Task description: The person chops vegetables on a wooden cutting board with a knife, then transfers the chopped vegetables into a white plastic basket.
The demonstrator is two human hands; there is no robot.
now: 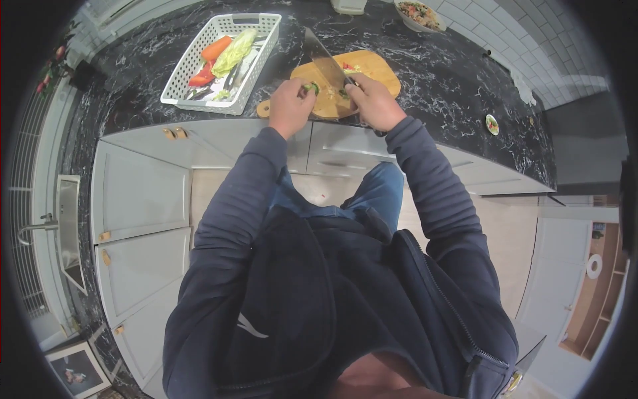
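My right hand (377, 102) is wrapped round the handle of a broad kitchen knife (323, 56). Its blade slants up and to the left over the wooden cutting board (382, 70). At the board's left part, my left hand (291, 106) pinches a small green vegetable piece (311, 87), mostly hidden by the fingers. Chopped red and green bits (352, 68) lie on the board behind the blade. More green bits (343, 94) are close to my right fingers.
A white perforated basket (174, 85) on the left holds a carrot (216, 48), a leafy green vegetable (234, 53) and red peppers (201, 75). A bowl of food (420, 16) stands at the back right. A small dish (492, 125) sits on the dark marbled countertop (445, 93).
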